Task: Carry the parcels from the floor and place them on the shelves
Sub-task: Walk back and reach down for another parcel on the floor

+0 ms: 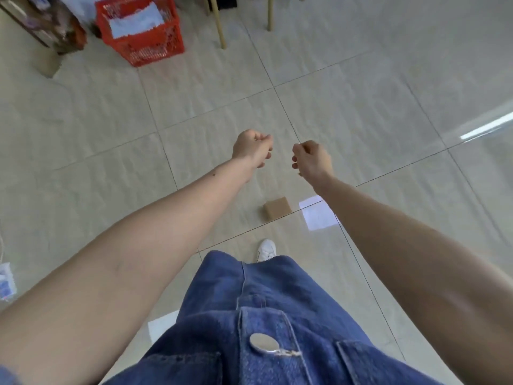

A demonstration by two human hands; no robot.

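Left hand (251,148) and right hand (312,158): fingers curled in, both empty. Brown box (277,207) on the floor (361,93), below and between them, back toward the shoe (267,250), long axis crosswise. White packet (317,216) just beside it, partly under the right forearm.

Head-worn wide-angle view, facing steeply down, tiled floor (361,79) below

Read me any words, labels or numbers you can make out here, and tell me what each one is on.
No text can be read in this view.
white flat parcel on the floor: faint marks, too blurred to read.
white papers in the red crate: print too blurred to read.
brown box: no writing shows.
blue and white packet at the left edge: too blurred to read.
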